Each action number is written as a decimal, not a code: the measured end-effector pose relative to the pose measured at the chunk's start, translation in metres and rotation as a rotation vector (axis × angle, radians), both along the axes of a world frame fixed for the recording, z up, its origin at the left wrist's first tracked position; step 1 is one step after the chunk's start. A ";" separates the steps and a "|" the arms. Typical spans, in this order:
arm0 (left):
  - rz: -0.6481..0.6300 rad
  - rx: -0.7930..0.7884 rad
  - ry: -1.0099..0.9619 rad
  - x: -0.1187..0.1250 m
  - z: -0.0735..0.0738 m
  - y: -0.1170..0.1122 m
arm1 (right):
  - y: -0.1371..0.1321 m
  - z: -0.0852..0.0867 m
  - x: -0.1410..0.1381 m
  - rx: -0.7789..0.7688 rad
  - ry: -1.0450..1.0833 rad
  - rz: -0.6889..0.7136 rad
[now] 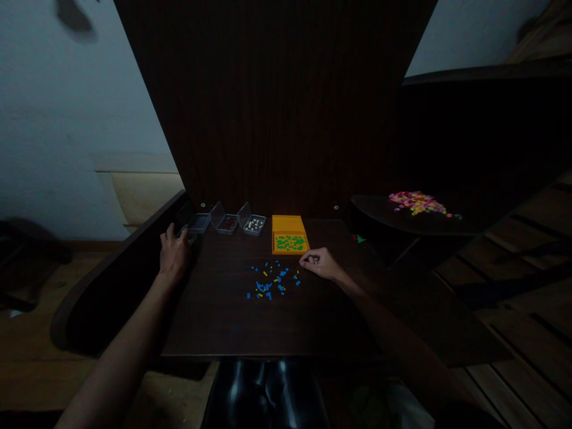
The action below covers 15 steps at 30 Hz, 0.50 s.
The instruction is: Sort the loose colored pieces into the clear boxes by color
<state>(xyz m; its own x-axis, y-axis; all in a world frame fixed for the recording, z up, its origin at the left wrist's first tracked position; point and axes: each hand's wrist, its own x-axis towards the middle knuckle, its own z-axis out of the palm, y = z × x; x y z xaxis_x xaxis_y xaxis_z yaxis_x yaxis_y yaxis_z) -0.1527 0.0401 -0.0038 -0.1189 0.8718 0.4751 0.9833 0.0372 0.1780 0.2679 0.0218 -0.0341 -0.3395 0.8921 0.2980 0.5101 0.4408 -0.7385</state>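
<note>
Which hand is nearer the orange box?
Right. The right hand lies just right of the orange box; the left hand is far to its left, at a clear case.

no readable text, labels, brands or numbers on anything in view.

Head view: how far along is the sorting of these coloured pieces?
Done: green pieces in the orange box, dark red ones and white ones in two clear boxes. In hand: right hand pinched beside the loose pieces, left hand by a third clear box. Left: those blue and yellow pieces on the table, and a mixed pile on the side shelf.
</note>
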 end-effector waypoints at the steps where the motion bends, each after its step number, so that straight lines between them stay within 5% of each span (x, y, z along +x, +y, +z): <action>1: -0.006 0.000 -0.008 -0.001 0.000 -0.001 | -0.001 0.000 -0.001 -0.051 -0.001 0.053; 6: -0.073 0.060 -0.018 -0.007 -0.006 -0.004 | -0.001 0.003 -0.001 -0.182 -0.024 0.216; 15: -0.088 0.059 -0.122 -0.012 -0.014 -0.018 | -0.002 0.005 -0.002 -0.175 -0.090 0.242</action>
<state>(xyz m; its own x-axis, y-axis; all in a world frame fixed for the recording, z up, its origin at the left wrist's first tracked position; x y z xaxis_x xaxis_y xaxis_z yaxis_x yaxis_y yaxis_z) -0.1646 0.0216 -0.0177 -0.1029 0.8525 0.5126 0.9533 -0.0626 0.2955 0.2662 0.0201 -0.0288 -0.5662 0.8175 0.1057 0.4731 0.4272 -0.7705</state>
